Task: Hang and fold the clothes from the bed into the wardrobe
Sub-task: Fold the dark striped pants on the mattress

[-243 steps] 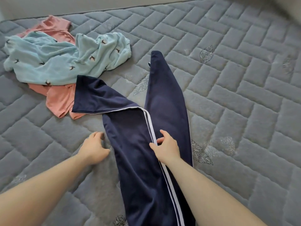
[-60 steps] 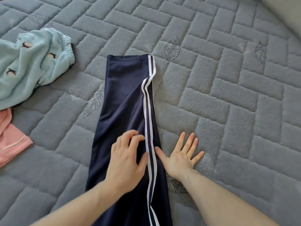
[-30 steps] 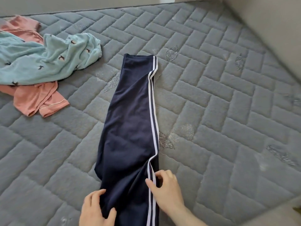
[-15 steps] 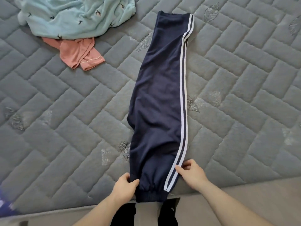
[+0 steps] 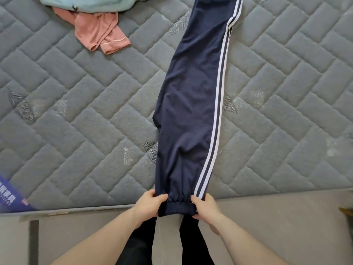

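navy track pants (image 5: 191, 104) lie lengthwise on the mattress (image 5: 76, 111), cuffs at the near edge; left hand (image 5: 148, 204) and right hand (image 5: 205, 207) each pinch a cuff corner (soft, light, floppy fabric, so gripping both corners suits it).

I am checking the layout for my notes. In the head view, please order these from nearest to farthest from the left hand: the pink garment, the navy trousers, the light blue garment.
1. navy trousers: the left hand grips their cuff at the bed's near edge.
2. pink garment: far side, to the left.
3. light blue garment: top edge, just beyond the pink one.
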